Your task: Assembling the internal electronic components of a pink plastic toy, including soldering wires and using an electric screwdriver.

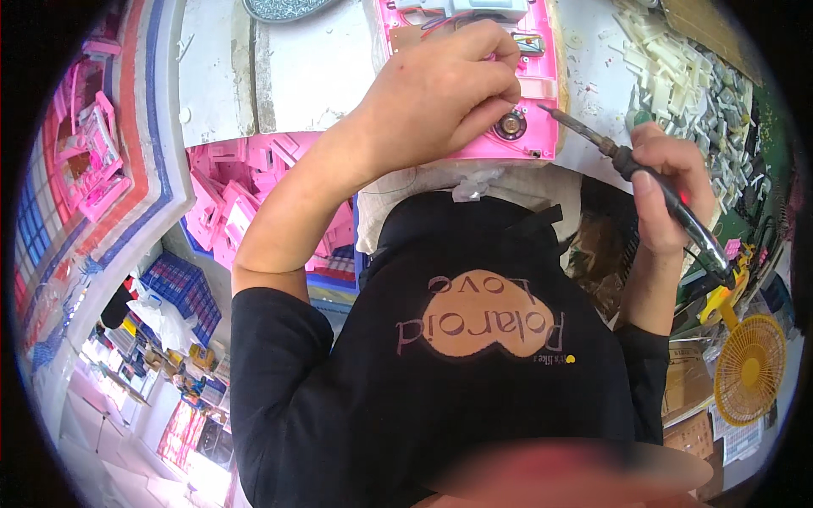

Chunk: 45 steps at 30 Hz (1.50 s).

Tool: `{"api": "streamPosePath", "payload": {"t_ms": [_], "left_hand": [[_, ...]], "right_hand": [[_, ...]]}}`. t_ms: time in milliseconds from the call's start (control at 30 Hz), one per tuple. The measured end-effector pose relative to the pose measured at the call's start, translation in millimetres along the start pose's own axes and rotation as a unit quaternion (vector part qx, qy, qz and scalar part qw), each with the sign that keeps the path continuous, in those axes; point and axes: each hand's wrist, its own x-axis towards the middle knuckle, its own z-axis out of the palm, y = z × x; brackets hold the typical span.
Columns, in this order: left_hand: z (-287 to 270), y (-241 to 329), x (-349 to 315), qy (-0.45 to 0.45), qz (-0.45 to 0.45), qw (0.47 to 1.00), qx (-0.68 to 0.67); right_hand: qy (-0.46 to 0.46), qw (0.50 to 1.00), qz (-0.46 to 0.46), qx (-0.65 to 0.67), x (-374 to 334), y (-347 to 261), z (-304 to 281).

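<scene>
An open pink plastic casing [548, 140] lies on the work surface in front of me, with wires and electronic parts inside. My left hand [449, 93] reaches over it, fingers curled in a pinch; whatever they hold is hidden. Just below those fingertips sits a small round black speaker [511, 124] in the casing's near part. My right hand [677, 182] is closed around the dark handle of a soldering iron [625, 161]. Its tip points left, close to the casing's right edge. A grey box-shaped part [500, 8] lies at the far end of the casing.
Many white and grey plastic parts [669, 80] are heaped at the right. A bin of pink casing pieces [241, 199] stands below the table's left side. A yellow fan [750, 370] is at lower right, and a grey speckled dish [288, 7] lies at the far edge.
</scene>
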Motion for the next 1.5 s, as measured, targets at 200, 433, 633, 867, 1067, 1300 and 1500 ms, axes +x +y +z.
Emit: {"api": "streamPosePath", "payload": {"t_ms": [200, 433, 633, 867, 1067, 1300, 1500], "left_hand": [[3, 0, -1, 0.012, 0.009, 1.0, 0.015], [3, 1, -1, 0.021, 0.019, 0.999, 0.024], [4, 1, -2, 0.023, 0.019, 0.999, 0.033], [5, 2, -3, 0.021, 0.013, 0.999, 0.028], [7, -3, -5, 0.023, 0.017, 0.999, 0.014], [6, -1, -6, 0.022, 0.033, 0.999, 0.037], [6, 3, -5, 0.021, 0.04, 0.997, 0.064]], "right_hand": [[-0.037, 0.998, -0.045, -0.033, 9, 3, 12], [-0.049, 0.996, -0.045, -0.051, 12, 5, 16], [-0.054, 0.996, -0.034, -0.066, 14, 3, 17], [-0.03, 0.998, -0.039, -0.025, 8, 1, 12], [-0.001, 0.999, -0.035, -0.001, -3, 3, 1], [-0.013, 0.999, -0.036, 0.0, -4, 3, 1], [-0.028, 0.997, -0.054, -0.036, 2, 5, 10]]}}
